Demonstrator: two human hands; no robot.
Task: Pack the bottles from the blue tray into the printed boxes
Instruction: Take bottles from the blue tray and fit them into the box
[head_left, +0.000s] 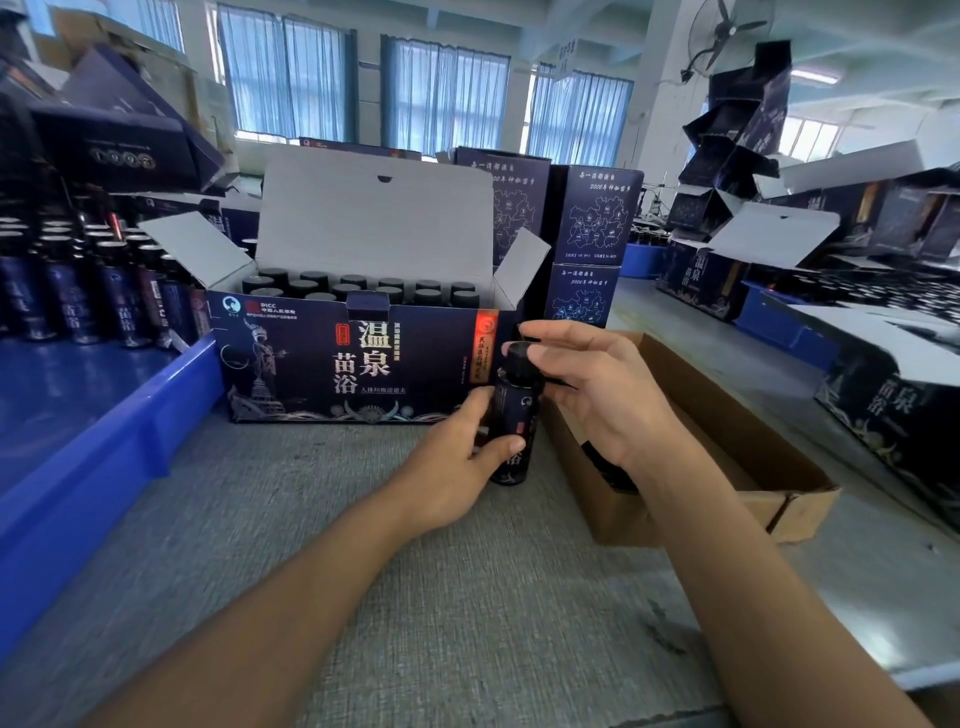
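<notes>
Two grips clamp one bottle (513, 410), upright by the right end of the printed box (337, 364): left grip (457, 457) curls round its body, right grip (597, 395) pinches its cap (519, 359). Blue tray (104, 436) lies left.

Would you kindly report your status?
Both hands busy: left hand grips bottle, right hand pinches cap. Open printed box holds bottles. Nothing in the way.

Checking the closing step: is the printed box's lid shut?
No, the lid stands open above the printed box, bottle caps showing inside.
</notes>
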